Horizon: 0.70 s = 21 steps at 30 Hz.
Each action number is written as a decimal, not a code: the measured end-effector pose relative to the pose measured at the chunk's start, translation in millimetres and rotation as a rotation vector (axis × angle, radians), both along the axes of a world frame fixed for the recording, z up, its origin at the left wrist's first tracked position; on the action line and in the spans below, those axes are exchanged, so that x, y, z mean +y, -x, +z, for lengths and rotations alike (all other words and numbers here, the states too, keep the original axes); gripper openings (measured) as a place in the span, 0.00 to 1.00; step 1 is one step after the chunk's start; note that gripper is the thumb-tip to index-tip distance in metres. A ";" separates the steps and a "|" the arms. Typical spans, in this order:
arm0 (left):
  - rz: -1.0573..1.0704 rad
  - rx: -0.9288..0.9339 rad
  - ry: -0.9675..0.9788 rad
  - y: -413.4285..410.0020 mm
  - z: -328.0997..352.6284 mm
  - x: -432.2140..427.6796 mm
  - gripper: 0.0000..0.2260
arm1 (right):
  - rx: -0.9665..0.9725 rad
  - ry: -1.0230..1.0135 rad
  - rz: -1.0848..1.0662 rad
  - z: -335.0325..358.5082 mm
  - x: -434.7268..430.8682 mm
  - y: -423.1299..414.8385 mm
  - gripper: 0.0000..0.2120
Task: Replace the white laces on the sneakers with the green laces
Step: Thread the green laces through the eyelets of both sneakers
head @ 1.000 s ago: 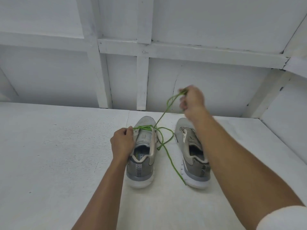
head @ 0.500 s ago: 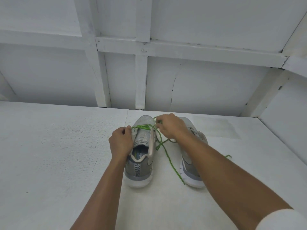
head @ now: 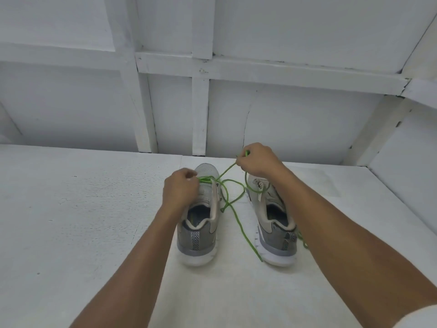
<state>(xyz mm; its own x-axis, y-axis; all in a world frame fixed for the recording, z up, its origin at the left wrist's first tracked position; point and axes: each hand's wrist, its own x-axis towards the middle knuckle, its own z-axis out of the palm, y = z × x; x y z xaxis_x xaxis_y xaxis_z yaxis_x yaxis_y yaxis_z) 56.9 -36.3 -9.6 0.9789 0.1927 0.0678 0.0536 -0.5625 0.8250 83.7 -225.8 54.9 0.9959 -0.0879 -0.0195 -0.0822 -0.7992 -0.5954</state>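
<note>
Two grey sneakers stand heel-towards-me on a white surface. The left sneaker (head: 201, 223) has a green lace (head: 238, 221) threaded across its front eyelets. My left hand (head: 181, 190) rests on that shoe's left side and pinches the lace at the eyelets. Raised above the toe of the right sneaker (head: 275, 230), my right hand (head: 257, 160) is closed on the lace's other strand, which runs taut from the left shoe. A loose loop and tail of the lace lie between the shoes. The right sneaker shows no lace in its eyelets. No white laces are visible.
The white table (head: 82, 221) ends at a white panelled wall (head: 201, 114) just behind the shoes. A side wall (head: 406, 176) closes in on the right. A short bit of green lace (head: 303, 241) shows beside the right shoe's heel.
My right hand dropped from high above down to the left shoe's eyelets, then rose and moved right again, pulling the green strand taut. My left hand stayed on the left shoe.
</note>
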 end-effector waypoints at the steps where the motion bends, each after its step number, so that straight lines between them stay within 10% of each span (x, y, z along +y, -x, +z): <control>1: -0.078 -0.005 -0.056 -7.8 6.5 -4.6 0.13 | 0.035 0.011 0.019 4.7 0.4 2.5 0.02; 11: -0.742 0.320 -1.055 -62.3 45.0 -55.5 0.07 | 0.276 0.075 0.125 11.0 11.6 34.9 0.07; 21: -0.699 0.345 -0.580 -64.3 62.0 -40.8 0.15 | 0.355 -0.133 0.112 13.5 7.4 46.5 0.03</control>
<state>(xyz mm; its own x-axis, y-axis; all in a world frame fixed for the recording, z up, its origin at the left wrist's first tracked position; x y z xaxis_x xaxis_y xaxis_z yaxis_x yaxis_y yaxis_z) 121.2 -77.1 52.4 0.8439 -0.4126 -0.3428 -0.2603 -0.8737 0.4109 37.2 -218.4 68.4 0.9285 0.0477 -0.3681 -0.2180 -0.7326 -0.6448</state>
